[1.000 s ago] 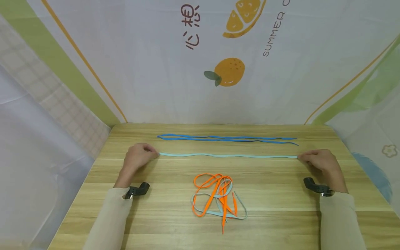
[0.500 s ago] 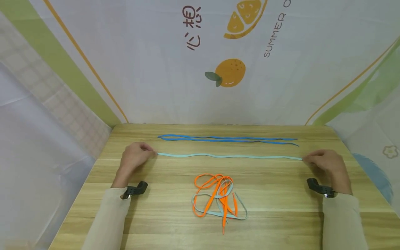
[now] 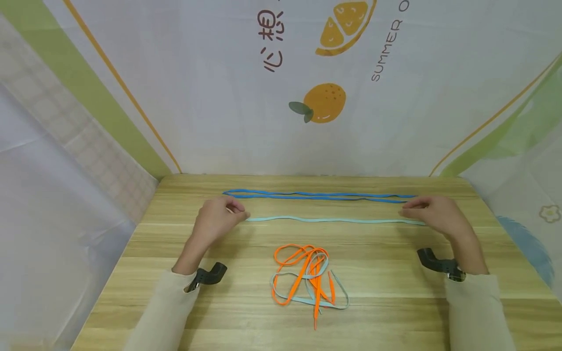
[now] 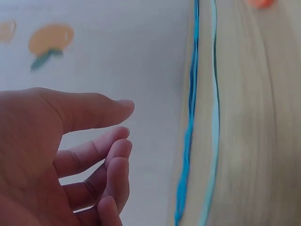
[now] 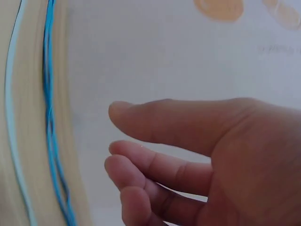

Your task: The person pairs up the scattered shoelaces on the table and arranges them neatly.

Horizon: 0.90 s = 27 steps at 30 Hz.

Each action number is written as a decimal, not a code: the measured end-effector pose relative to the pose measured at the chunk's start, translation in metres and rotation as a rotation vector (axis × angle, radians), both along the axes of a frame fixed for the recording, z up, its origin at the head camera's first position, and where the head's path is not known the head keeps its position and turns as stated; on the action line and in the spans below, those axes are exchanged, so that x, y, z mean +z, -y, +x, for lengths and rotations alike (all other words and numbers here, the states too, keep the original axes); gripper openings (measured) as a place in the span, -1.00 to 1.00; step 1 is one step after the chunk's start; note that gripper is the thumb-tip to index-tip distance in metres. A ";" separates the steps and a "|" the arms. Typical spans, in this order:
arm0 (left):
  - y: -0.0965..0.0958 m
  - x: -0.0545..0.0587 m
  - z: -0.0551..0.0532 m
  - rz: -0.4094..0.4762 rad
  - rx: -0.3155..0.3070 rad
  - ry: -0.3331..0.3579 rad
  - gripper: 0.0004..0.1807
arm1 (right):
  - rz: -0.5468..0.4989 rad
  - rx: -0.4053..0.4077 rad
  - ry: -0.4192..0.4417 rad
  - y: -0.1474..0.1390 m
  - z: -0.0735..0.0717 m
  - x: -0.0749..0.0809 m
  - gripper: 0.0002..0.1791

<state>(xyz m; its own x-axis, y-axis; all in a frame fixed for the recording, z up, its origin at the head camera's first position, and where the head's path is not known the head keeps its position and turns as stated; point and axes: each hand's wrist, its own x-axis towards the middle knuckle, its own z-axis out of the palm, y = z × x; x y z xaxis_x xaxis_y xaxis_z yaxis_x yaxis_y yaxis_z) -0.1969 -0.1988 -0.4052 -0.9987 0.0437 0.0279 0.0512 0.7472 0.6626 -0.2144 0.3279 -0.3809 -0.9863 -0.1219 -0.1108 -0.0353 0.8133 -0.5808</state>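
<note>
Head view: I see the pale lace (image 3: 325, 220) laid roughly straight on the worktop (image 3: 373, 321), between the blue lace (image 3: 316, 194) and the tangled orange lace (image 3: 301, 278). Left hand (image 3: 215, 219) and right hand (image 3: 441, 217) hover near its ends, grips narrow, holding nothing. Straightening looks nearly done; next likely calls for freeing the tangle.

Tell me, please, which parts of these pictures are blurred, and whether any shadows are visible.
Head view: soft shadows lie on the table near the left hand and right hand; left wrist view: the printed orange is blurred, the fingers sharper; right wrist view: the faint lettering is too blurred to read.
</note>
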 end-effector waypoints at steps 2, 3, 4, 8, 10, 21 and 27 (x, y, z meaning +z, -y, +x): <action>-0.012 0.002 0.005 0.012 -0.036 -0.014 -0.84 | 0.009 0.024 -0.016 0.011 0.003 0.006 -0.54; -0.017 0.002 0.007 0.018 -0.054 -0.020 -0.85 | 0.012 0.038 -0.026 0.018 0.004 0.008 -0.56; -0.023 0.003 0.010 0.024 -0.072 -0.022 -0.87 | 0.009 0.054 -0.039 0.025 0.006 0.010 -0.58; -0.044 0.005 0.019 0.036 -0.148 -0.027 -0.89 | 0.004 0.145 -0.069 0.056 0.013 0.014 -0.70; -0.053 0.005 0.023 0.033 -0.176 -0.027 -0.88 | -0.001 0.195 -0.079 0.072 0.015 0.012 -0.78; -0.083 -0.008 0.038 -0.001 -0.272 -0.036 -0.90 | -0.040 0.385 -0.033 0.134 0.025 -0.013 -0.86; -0.091 -0.012 0.044 -0.005 -0.330 -0.052 -0.90 | -0.024 0.430 0.001 0.152 0.030 -0.024 -0.89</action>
<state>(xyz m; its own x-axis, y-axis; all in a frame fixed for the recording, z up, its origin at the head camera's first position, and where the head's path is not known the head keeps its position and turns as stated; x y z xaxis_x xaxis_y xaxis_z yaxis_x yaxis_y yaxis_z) -0.1530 -0.1076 -0.4169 -0.9279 0.3649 0.0770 0.3244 0.6880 0.6492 -0.1847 0.1756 -0.4047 -0.8448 -0.5248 -0.1040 -0.3676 0.7107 -0.5998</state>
